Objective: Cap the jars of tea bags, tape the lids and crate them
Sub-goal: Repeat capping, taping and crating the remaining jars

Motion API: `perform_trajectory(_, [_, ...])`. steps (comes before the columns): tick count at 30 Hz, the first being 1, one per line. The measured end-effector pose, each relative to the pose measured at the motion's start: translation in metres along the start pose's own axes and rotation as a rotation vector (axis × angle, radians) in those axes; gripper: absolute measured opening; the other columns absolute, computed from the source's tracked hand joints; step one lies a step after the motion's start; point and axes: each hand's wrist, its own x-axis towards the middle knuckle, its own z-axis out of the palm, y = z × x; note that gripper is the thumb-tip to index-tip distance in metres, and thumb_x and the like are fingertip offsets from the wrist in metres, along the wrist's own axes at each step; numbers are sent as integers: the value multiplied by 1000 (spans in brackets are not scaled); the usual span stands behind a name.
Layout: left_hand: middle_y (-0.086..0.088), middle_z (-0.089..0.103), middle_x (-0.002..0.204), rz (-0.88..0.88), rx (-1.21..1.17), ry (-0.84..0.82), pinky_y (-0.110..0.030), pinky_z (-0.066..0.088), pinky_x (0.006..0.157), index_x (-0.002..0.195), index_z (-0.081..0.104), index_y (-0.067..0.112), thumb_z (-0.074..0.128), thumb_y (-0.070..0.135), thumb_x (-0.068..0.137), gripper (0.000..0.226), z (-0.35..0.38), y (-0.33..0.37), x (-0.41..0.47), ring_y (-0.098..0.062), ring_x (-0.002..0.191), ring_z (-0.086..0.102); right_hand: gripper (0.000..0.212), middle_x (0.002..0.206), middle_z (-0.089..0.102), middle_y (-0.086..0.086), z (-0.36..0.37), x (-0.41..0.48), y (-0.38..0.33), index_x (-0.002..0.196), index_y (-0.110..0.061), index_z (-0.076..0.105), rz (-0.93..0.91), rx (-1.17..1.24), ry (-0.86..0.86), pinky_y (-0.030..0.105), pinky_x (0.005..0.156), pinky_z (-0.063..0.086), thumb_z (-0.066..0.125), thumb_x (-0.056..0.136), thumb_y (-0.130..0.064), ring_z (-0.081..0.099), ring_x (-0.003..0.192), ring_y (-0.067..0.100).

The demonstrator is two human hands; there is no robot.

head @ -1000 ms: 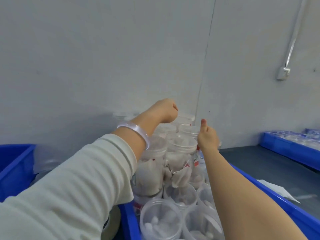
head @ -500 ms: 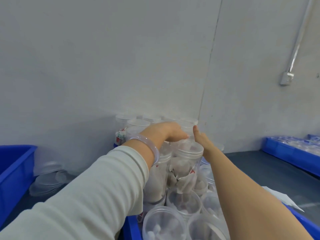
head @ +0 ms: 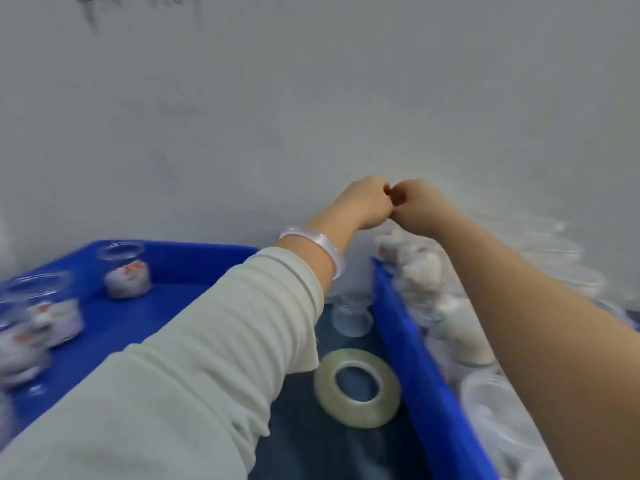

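Uncapped jars (head: 127, 276) stood in the left crate (head: 194, 255). At centre, left hand (head: 367, 203) and right hand (head: 419, 206) had lifted off the stacked jars (head: 423, 271) in the right crate (head: 408, 341) and met — fingers (head: 383, 192) curled, on what I cannot tell. The tape roll (head: 356, 386) lay below; taping probably next.

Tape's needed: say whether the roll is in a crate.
No, the roll lies on the table between the left crate and right crate.
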Motion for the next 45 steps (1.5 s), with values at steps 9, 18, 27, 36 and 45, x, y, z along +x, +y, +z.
perform_trajectory(9, [-21, 58, 119, -640, 369, 15, -36, 42, 79, 112, 56, 1, 47, 18, 91, 29, -106, -214, -118, -35, 110, 53, 29, 111, 64, 16, 188, -13, -187, 113, -6, 59, -259, 215, -382, 33, 80, 46, 53, 90, -22, 58, 104, 32])
perform_trajectory(18, [-19, 11, 156, -1152, 664, -141, -53, 5, 116, 140, 38, 14, 42, 25, 95, 47, -137, -314, -175, -36, 144, 1, 45, 125, 54, 6, 261, -25, -230, 132, -14, 47, -293, 201, -564, 39, 89, 50, 53, 93, -35, 55, 107, 23])
perform_trajectory(27, [-20, 7, 156, -1019, 871, -178, -53, -2, 114, 132, 48, 16, 43, 25, 96, 38, -118, -328, -175, -37, 144, 3, 46, 133, 51, 6, 263, -26, -196, 136, -15, 45, -253, 196, -573, 34, 92, 47, 53, 94, -33, 52, 114, 22])
perform_trajectory(36, [-9, 59, 111, -848, 769, -33, -38, 39, 94, 110, 56, 14, 53, 15, 89, 21, -122, -308, -156, -29, 111, 54, 46, 135, 50, 5, 247, -36, -186, 137, -16, 44, -240, 239, -532, 34, 91, 48, 53, 94, -32, 53, 114, 22])
perform_trajectory(45, [-18, 61, 91, -24, 377, 324, -30, 33, 69, 81, 61, 8, 48, -7, 73, 22, -118, -162, -70, -35, 89, 55, 41, 131, 52, 18, 210, -24, -98, 130, -2, 47, 90, 226, -78, 41, 99, 38, 48, 93, -19, 46, 121, 34])
